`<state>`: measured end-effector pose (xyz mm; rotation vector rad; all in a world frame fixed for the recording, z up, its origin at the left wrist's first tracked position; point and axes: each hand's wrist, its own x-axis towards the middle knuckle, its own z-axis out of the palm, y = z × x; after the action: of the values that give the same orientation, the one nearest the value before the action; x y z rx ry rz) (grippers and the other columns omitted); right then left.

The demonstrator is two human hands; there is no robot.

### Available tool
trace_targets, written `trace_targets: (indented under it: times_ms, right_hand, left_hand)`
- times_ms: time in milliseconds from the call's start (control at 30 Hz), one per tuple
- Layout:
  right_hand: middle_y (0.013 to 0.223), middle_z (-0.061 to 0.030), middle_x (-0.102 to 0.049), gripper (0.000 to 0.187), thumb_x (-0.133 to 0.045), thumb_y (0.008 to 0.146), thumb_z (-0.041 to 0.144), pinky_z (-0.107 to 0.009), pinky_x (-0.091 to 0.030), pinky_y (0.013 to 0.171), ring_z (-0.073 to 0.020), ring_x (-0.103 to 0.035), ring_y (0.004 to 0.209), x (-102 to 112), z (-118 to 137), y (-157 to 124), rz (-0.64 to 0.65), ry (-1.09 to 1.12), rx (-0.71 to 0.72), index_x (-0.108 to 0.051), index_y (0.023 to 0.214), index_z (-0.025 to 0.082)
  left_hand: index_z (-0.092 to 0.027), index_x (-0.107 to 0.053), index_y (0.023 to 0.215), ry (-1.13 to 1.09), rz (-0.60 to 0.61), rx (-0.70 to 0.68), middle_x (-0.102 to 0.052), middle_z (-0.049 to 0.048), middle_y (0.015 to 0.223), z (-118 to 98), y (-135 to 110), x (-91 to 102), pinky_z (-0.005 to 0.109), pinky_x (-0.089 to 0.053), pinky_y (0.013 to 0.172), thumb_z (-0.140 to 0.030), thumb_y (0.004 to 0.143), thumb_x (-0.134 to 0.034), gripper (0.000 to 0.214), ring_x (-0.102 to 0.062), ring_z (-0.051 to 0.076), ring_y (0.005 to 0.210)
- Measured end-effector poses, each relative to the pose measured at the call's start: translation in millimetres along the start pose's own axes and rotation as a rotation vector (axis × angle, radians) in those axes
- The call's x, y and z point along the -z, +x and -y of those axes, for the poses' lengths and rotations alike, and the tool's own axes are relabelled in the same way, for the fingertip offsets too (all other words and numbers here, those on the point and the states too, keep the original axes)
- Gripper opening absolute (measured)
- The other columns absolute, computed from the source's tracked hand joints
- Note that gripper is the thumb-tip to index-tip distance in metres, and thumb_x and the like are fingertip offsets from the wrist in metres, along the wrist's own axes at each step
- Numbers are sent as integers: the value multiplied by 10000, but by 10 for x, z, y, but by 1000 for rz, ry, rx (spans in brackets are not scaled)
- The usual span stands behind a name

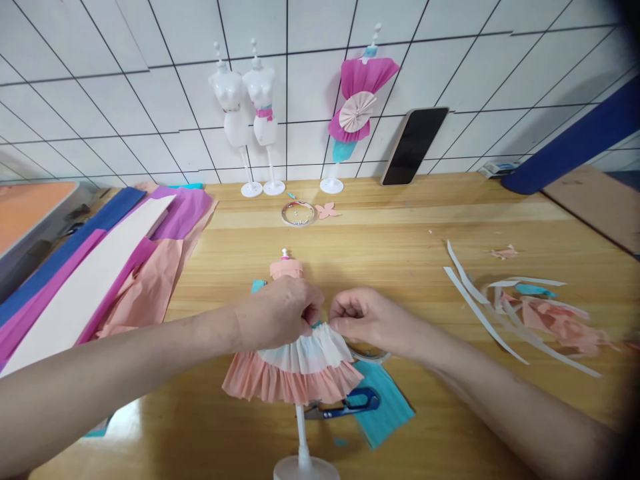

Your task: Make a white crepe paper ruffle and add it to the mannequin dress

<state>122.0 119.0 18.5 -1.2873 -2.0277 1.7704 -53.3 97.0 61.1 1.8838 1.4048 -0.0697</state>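
A small white dress-form mannequin (301, 433) stands before me, wearing a peach bodice (287, 269) and a ruffled skirt (310, 353), white above and peach at the hem. My left hand (280, 310) lies across its waist, fingers closed at the skirt's top edge. A bit of turquoise shows by its fingertips; what they pinch is hidden. At the right side of the waist, my right hand (370, 320) has thumb and finger pinched at the white ruffle's edge. Blue thread snips (367, 399) and turquoise crepe paper (387, 413) lie under the skirt's right side.
Two bare mannequins (229, 110) and one in a magenta dress (356, 100) stand by the tiled wall, near a leaning phone (415, 147). Crepe paper sheets (90, 280) cover the left. White strips (485, 313) and peach scraps (560, 323) lie right. A bead dish (299, 214) sits behind.
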Motion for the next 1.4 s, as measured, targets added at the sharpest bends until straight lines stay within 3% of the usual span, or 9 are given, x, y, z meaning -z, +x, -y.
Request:
trace_targets:
  times_ms: [533, 1067, 1400]
  right_hand:
    - [426, 85, -363, 127, -524, 670, 171, -193, -227, 380, -60, -301, 404, -46, -31, 21, 79, 12, -42, -488, 548, 174]
    - [469, 38, -474, 132, -527, 671, 143, -185, -279, 397, -72, -362, 446, -98, -83, 44, -11, -81, 16, -595, 557, 135]
    - [453, 59, -381, 175, -507, 715, 212, -203, -245, 405, -72, -332, 433, -73, -141, 42, 50, -23, 4, -581, 570, 146]
  left_hand:
    - [-171, -584, 717, 17, 73, 82, -507, -54, 639, -74, -28, 59, 185, -290, 474, -84, 671, -605, 100, -457, 80, 585]
    - [-169, -574, 665, 6, 12, 122, -485, -49, 608, -99, -86, 33, 212, -279, 479, -37, 650, -557, 134, -450, 90, 580]
    - [-168, -548, 643, -1, 13, 110, -472, -55, 595, -92, -83, 20, 215, -274, 477, -38, 649, -561, 132, -425, 85, 573]
